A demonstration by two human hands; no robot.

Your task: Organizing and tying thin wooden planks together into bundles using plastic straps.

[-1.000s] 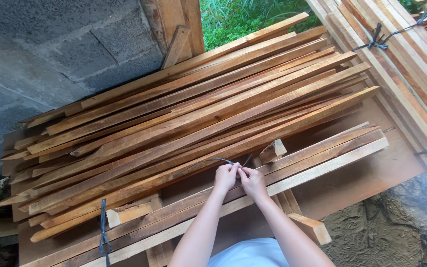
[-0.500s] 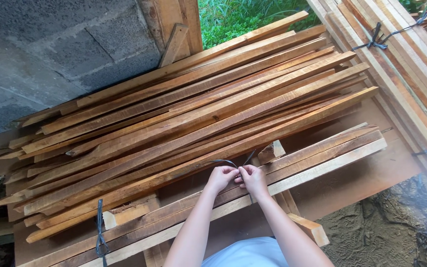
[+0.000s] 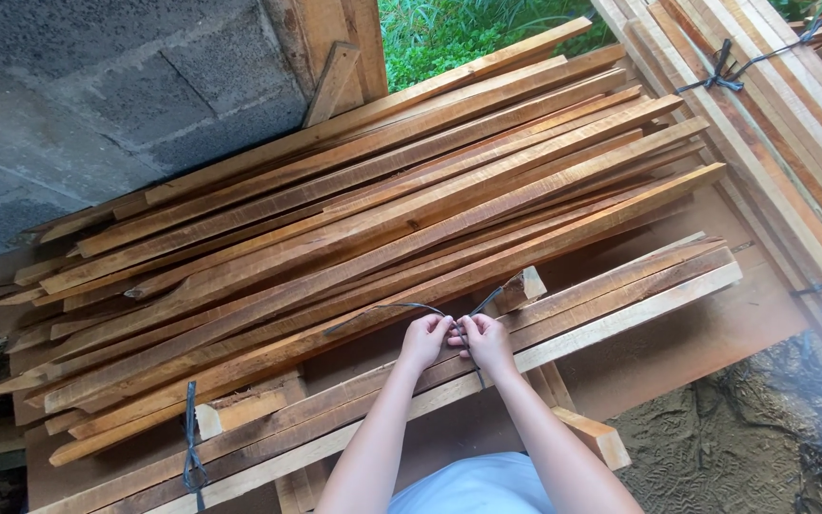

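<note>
Thin dark strap (image 3: pixel 387 309), ends splayed, lies centre frame over slats (image 3: pixel 620 295); left hand (image 3: pixel 424 341) and right hand (image 3: pixel 487 345) pinch it together.

Table (image 3: pixel 715 352): flat brown board top. Directly on it: large loose pile of long wooden slats (image 3: pixel 363 228), laid diagonally; smaller bundle of slats (image 3: pixel 611 295) along the near edge, tied at one end with dark strap (image 3: pixel 192 457); short wood offcut (image 3: pixel 594 436) beside it.
</note>
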